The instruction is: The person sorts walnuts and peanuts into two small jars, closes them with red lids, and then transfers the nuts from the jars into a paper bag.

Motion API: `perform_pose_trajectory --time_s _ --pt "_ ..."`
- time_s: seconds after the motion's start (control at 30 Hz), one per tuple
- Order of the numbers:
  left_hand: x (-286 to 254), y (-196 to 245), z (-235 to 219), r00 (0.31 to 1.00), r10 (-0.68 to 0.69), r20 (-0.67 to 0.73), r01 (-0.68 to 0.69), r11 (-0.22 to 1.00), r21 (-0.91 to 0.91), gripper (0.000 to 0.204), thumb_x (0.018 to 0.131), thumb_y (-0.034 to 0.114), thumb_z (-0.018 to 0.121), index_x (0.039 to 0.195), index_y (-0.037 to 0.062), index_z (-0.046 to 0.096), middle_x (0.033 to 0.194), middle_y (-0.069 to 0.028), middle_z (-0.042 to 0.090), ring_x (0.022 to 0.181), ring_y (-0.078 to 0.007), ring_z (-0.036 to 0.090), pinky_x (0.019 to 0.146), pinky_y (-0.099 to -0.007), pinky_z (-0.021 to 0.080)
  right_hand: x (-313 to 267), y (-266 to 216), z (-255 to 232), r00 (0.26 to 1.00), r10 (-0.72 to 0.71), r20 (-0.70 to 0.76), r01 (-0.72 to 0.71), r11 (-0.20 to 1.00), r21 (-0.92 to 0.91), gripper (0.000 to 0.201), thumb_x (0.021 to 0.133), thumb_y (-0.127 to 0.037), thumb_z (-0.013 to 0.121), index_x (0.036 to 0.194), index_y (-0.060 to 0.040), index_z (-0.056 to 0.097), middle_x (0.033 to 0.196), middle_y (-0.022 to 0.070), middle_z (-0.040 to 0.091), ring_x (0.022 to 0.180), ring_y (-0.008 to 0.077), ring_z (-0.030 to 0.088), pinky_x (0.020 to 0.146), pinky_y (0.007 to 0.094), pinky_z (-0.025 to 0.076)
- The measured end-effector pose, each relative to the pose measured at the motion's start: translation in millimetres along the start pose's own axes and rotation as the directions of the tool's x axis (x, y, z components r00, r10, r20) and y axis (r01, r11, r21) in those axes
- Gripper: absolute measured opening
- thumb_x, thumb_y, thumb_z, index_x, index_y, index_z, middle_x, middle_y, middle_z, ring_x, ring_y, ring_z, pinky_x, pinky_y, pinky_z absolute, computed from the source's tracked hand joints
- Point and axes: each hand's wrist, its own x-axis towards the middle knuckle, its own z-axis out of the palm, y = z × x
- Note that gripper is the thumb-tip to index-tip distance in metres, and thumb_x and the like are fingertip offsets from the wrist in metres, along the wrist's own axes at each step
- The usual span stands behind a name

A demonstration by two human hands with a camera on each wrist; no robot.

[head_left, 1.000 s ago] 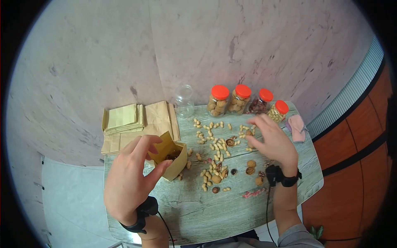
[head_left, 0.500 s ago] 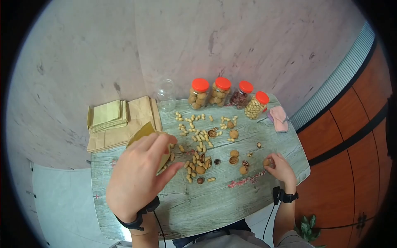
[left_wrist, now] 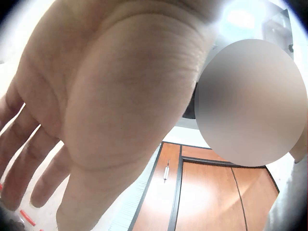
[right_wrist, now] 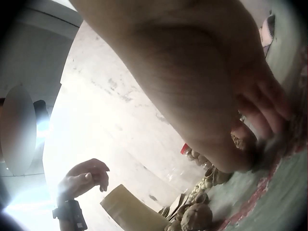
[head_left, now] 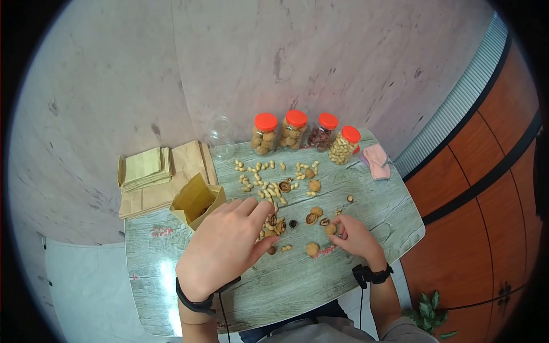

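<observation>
My right hand (head_left: 359, 237) pinches a walnut (head_left: 330, 228) between thumb and fingers, low over the right half of the table. Close by lie another whole walnut (head_left: 313, 248), a walnut half (head_left: 311, 218) and a cracked piece (head_left: 325, 222). The right wrist view shows part of the held walnut (right_wrist: 237, 140) behind the thumb. My left hand (head_left: 229, 246) hovers over the left side of the peanut pile, fingers loosely bent and holding nothing. It covers part of the pile. Beside it stands an open paper bag (head_left: 197, 200) with dark contents.
Peanuts (head_left: 269, 191) are scattered mid-table. Along the back stand red-lidded jars, such as one of walnuts (head_left: 264, 137) and one of pale nuts (head_left: 343, 147), plus a clear jar (head_left: 221, 140). Paper bags (head_left: 143, 166) lie back left, a pink cloth (head_left: 377, 162) back right.
My left hand has moved right, away from the paper bag and over the nuts. The right hand went from the back nuts to the right side, then left with a walnut. The view shifted.
</observation>
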Motion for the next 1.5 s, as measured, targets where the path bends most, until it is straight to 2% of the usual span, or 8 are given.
perform_pose_trajectory --time_s 0.27,0.43,0.53,0.73,0.87,0.93,1.27,1.5 --pt "0.6 0.4 3.3 0.999 -0.033 0.038 0.031 0.999 0.033 0.042 0.09 0.026 0.08 0.124 0.0075 0.063 0.107 -0.0134 0.069 0.101 -0.0357 0.069 0.087 -0.0448 0.055 45.7 -1.1 -24.8 0.973 -0.145 -0.177 0.125 0.985 -0.12 0.037 0.091 -0.022 0.079 0.119 -0.0032 0.063 0.105 0.0111 0.062 0.089 0.0227 0.065 0.079 0.0364 0.055" --pt "1.0 1.0 11.4 0.999 -0.018 0.049 0.016 0.999 0.051 0.046 0.09 0.03 0.08 0.126 0.0066 0.062 0.11 -0.0148 0.069 0.103 -0.0378 0.068 0.089 -0.0457 0.055 114.2 1.5 -11.8 0.98 -0.187 -0.072 0.173 0.97 -0.169 0.049 0.096 -0.03 0.074 0.136 -0.0073 0.057 0.126 0.0154 0.057 0.105 0.0314 0.065 0.093 0.042 0.054" --pt "1.1 -0.6 10.4 0.994 -0.038 0.098 0.034 0.999 0.04 0.049 0.09 0.032 0.08 0.128 0.0067 0.062 0.111 -0.0151 0.069 0.104 -0.0375 0.068 0.089 -0.0451 0.055 139.2 -3.9 -0.4 0.963 -0.202 -0.176 0.166 0.966 -0.2 0.054 0.094 -0.032 0.075 0.137 -0.006 0.055 0.13 0.0202 0.054 0.115 0.0403 0.064 0.098 0.0464 0.053" --pt "4.1 -4.3 11.5 0.991 -0.074 0.11 0.064 0.994 0.087 0.05 0.091 0.033 0.08 0.129 0.0066 0.062 0.112 -0.0152 0.069 0.104 -0.0369 0.069 0.09 -0.0444 0.055 176.3 0.4 4.2 0.975 -0.212 -0.07 0.192 0.955 -0.225 0.039 0.097 -0.026 0.072 0.123 -0.0011 0.058 0.119 0.0197 0.06 0.108 0.0385 0.064 0.094 0.0469 0.053" --pt "4.3 -4.5 12.4 0.993 -0.06 0.101 0.053 0.996 0.071 0.05 0.091 0.034 0.08 0.129 0.0065 0.062 0.112 -0.0148 0.069 0.104 -0.0368 0.069 0.09 -0.0445 0.055 167.6 -5.5 5.7 0.977 -0.212 -0.029 0.207 0.971 -0.124 0.028 0.098 -0.02 0.068 0.116 -0.0005 0.058 0.109 0.0186 0.063 0.101 0.0356 0.065 0.089 0.0453 0.053" --pt "4.6 -4.2 12.8 0.993 -0.059 0.107 0.051 0.996 0.073 0.05 0.091 0.034 0.08 0.129 0.0064 0.062 0.112 -0.0147 0.069 0.104 -0.0367 0.069 0.09 -0.0445 0.055 160.9 -4.4 4.4 0.971 -0.163 -0.177 0.185 0.976 0.114 0.024 0.099 -0.019 0.065 0.113 -0.0004 0.059 0.1 0.017 0.065 0.091 0.0326 0.066 0.084 0.043 0.053" --pt "31.6 -6.4 92.7 0.966 0.011 0.257 -0.056 0.984 0.168 0.041 0.09 0.025 0.077 0.124 0.0048 0.064 0.106 -0.0162 0.07 0.103 -0.0342 0.07 0.087 -0.0438 0.057 87.1 -11.7 -23.7 0.977 -0.212 -0.034 0.213 0.977 0.03 0.019 0.099 -0.02 0.066 0.102 -0.0018 0.061 0.084 0.0146 0.064 0.076 0.0305 0.064 0.072 0.0416 0.051" --pt "41.9 13.8 168.8 0.911 0.044 0.409 -0.158 0.955 0.25 0.021 0.096 0.007 0.061 0.114 0.0042 0.07 0.104 -0.0146 0.073 0.089 -0.0324 0.076 0.068 -0.0392 0.061 78.5 13.4 -15.0 0.969 -0.237 -0.067 0.238 0.971 -0.002 0.025 0.095 -0.015 0.074 0.114 -0.0046 0.063 0.102 0.0103 0.061 0.084 0.0221 0.062 0.078 0.0357 0.052"
